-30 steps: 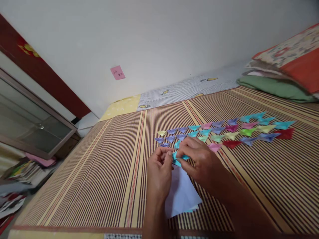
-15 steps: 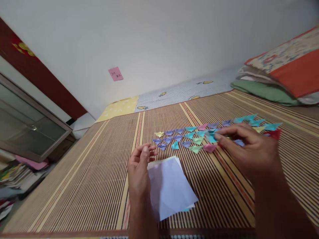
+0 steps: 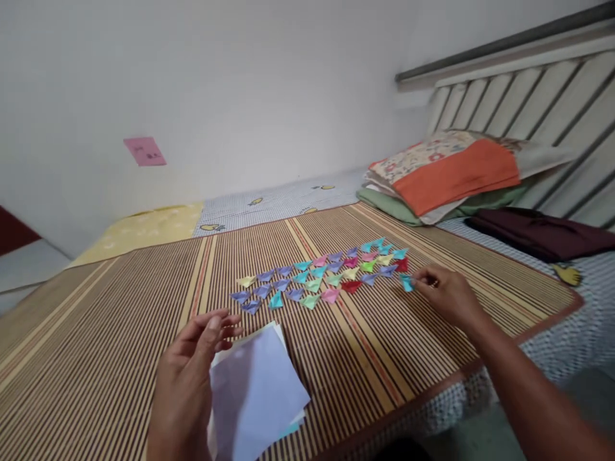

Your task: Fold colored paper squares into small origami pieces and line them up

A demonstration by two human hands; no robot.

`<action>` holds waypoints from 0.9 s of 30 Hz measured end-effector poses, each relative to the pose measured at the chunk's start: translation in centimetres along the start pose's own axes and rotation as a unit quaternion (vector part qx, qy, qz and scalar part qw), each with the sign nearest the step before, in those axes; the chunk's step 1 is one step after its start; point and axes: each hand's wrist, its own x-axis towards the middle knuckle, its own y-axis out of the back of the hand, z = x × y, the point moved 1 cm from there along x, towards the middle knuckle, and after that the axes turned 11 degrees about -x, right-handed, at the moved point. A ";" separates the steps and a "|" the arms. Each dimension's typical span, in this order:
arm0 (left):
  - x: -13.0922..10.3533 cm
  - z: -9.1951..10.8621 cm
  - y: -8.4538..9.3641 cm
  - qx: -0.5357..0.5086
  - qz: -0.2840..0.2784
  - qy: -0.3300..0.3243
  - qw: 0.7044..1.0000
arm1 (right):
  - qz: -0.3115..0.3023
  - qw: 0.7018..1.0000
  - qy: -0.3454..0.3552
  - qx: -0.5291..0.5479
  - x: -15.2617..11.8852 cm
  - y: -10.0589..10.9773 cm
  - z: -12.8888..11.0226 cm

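My right hand (image 3: 449, 296) pinches a small teal folded paper boat (image 3: 407, 282) between thumb and fingertips, at the right end of the rows. Several more folded paper boats, among them a pink boat (image 3: 330, 295), a yellow boat (image 3: 246, 281) and a dark red boat (image 3: 352, 287), stand in slanting rows on the striped mat (image 3: 144, 320). Loosely curled with fingers apart, my left hand (image 3: 192, 365) holds nothing. It hovers by the left edge of a stack of paper sheets (image 3: 262, 390), a pale lavender one on top; whether it touches them I cannot tell.
Folded bedding with an orange band (image 3: 456, 173) lies at the back right, against a slatted headboard (image 3: 533, 102). A dark folded cloth (image 3: 538, 234) is beside it. The mat's edge (image 3: 461, 371) runs along the near right. A pink note (image 3: 145, 152) sticks to the wall.
My view has swung right, bringing the headboard and dark cloth into sight. My right hand has carried the teal boat rightward along the rows to their right end. My left hand stays by the sheets.
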 end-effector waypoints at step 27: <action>0.6 -1.3 0.5 0.134 -0.048 0.022 0.990 | -0.231 0.938 0.008 -0.259 7.7 -2.2 10.6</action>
